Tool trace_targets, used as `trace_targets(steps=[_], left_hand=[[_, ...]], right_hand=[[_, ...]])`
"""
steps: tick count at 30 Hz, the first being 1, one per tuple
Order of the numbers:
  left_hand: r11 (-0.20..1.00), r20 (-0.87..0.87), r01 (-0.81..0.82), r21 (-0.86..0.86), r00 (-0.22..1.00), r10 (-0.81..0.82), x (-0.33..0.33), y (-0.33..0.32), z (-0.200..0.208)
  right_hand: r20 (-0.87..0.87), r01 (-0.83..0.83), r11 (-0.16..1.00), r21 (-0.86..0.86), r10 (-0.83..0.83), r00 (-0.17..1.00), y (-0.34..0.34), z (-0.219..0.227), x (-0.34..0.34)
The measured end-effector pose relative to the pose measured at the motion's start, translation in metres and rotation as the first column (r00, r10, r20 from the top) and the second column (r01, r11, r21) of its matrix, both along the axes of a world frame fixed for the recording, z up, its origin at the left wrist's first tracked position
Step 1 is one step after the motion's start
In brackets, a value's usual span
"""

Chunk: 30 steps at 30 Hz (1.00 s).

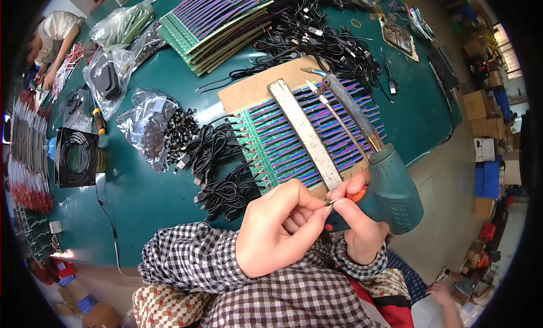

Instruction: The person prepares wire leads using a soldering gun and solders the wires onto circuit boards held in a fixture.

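My left hand [283, 226] is closed, its thumb and forefinger pinching a tiny, dark, wire-like piece [332, 202]. At the same piece, the thumb and forefinger of my right hand [362, 226] meet the left fingertips. A teal-handled soldering gun [399, 192] with an orange trigger rests in my right hand, the grip partly hidden by the fingers. Its metal barrel and thin solder feed tube point away, over a green circuit board panel [254, 149] lined with purple and blue strips. Across that panel lies a scuffed pale metal bar [305, 133].
Bundled black cables [218, 155] lie left of the panel, next to a bag of small black parts [150, 127]. Behind are stacked panels [209, 28] and a heap of black USB cables [322, 42]. A fan [78, 158] stands left. Another person [56, 39] works at far left.
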<state>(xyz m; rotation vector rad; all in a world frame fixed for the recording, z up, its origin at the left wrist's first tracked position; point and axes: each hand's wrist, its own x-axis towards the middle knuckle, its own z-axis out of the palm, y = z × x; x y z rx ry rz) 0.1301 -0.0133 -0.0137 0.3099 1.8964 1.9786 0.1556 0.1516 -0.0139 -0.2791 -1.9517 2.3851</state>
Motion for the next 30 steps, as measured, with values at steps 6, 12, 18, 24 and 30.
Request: trace_targets(steps=[6, 12, 18, 24, 30], left_hand=[[0.990, 0.246, -0.089, 0.107, 0.967, 0.060, -0.002, 0.009, -0.003], [0.953, 0.315, -0.183, 0.240, 0.943, 0.102, 0.004, 0.012, -0.007], [0.951, 0.336, -0.154, 0.268, 0.940, 0.058, 0.005, 0.013, -0.009], [0.942, 0.350, -0.132, 0.309, 0.937, 0.017, 0.008, 0.009, -0.005], [0.969, 0.306, -0.035, 0.246, 0.951, -0.043, 0.011, 0.007, -0.004]], right_hand=[[0.033, 0.043, 0.994, -0.100, -0.040, 0.999, -0.010, 0.002, -0.009], [0.068, 0.100, 0.981, -0.166, -0.090, 0.994, -0.018, 0.004, -0.009], [0.004, 0.124, 0.981, -0.152, -0.125, 0.992, -0.022, -0.002, -0.003], [0.018, 0.131, 0.982, -0.138, -0.130, 0.991, -0.020, -0.002, 0.011], [-0.026, 0.111, 0.993, -0.030, -0.111, 0.993, -0.010, -0.004, 0.018]])
